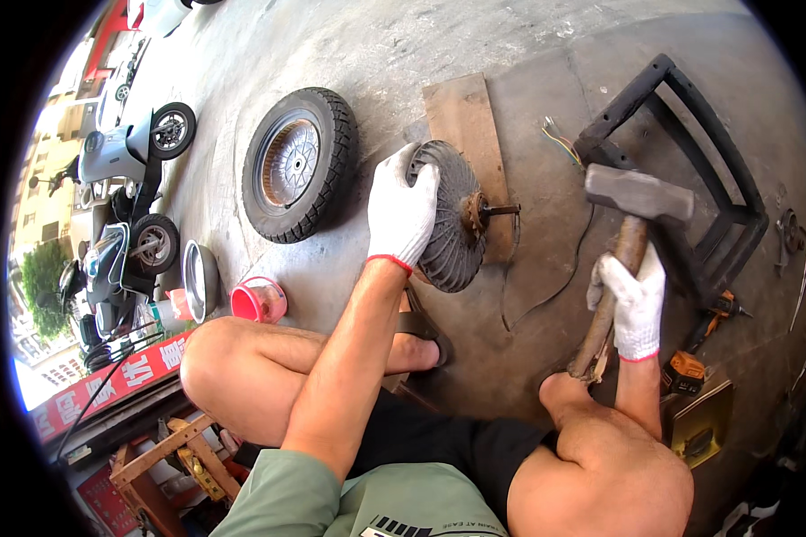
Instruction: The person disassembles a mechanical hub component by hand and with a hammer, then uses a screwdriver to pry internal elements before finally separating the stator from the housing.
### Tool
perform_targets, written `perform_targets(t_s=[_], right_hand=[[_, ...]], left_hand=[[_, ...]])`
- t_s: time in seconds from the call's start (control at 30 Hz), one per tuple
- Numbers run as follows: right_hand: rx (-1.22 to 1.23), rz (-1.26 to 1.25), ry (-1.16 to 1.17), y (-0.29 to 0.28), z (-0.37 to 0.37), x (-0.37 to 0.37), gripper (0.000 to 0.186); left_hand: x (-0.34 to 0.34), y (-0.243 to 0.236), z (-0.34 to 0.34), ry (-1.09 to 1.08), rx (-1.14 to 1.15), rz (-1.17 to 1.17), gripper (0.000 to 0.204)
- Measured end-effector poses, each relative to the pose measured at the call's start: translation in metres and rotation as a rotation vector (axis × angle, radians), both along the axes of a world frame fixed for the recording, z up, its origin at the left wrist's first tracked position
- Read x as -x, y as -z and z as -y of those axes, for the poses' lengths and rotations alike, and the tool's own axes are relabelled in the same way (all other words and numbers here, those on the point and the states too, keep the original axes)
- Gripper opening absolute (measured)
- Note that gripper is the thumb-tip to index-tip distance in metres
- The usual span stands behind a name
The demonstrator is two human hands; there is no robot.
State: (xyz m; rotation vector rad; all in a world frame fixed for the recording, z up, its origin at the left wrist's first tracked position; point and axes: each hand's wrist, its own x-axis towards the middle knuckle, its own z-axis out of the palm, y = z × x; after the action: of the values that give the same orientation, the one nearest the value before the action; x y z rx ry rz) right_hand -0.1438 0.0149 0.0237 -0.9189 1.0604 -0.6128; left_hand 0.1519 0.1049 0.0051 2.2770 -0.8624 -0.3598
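My gloved left hand (405, 208) grips the upper left rim of a motor hub cover (450, 228), a dark, ribbed metal disc. The disc stands tilted on edge, and a short axle (501, 209) sticks out of its rusty centre to the right. A wooden board (466, 116) lies on the floor just behind it. In my gloved right hand (633, 300) is a sledgehammer (640, 195), held by its worn wooden handle with the heavy steel head up. The hammer is apart from the disc.
A wheel with a tyre (342, 134) lies at the left. Nearer stand a red bucket (271, 309) and a metal basin (204, 277). A black frame (743, 179), a loose cable (560, 291) and a cordless drill (687, 369) lie at the right. Scooters (121, 161) stand far left.
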Motion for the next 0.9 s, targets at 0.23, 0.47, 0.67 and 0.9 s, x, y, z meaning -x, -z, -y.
perform_targets(t_s=[0.23,0.47,0.67,0.9], right_hand=[[-0.017,-0.062,0.056,0.011,-0.011,-0.018,0.023],[-0.130,-0.069,-0.147,0.031,-0.013,-0.020,0.022],[-0.101,-0.057,-0.058,0.024,-0.019,-0.005,0.019],[-0.149,-0.014,-0.118,0.031,-0.020,-0.017,0.019]], left_hand=[[0.002,0.000,0.003,0.005,-0.011,0.062,0.049],[0.005,-0.004,0.007,0.013,-0.016,0.031,0.050],[0.004,-0.004,0.012,0.038,-0.029,0.011,0.050],[-0.009,0.001,0.001,-0.005,0.068,-0.110,0.050]])
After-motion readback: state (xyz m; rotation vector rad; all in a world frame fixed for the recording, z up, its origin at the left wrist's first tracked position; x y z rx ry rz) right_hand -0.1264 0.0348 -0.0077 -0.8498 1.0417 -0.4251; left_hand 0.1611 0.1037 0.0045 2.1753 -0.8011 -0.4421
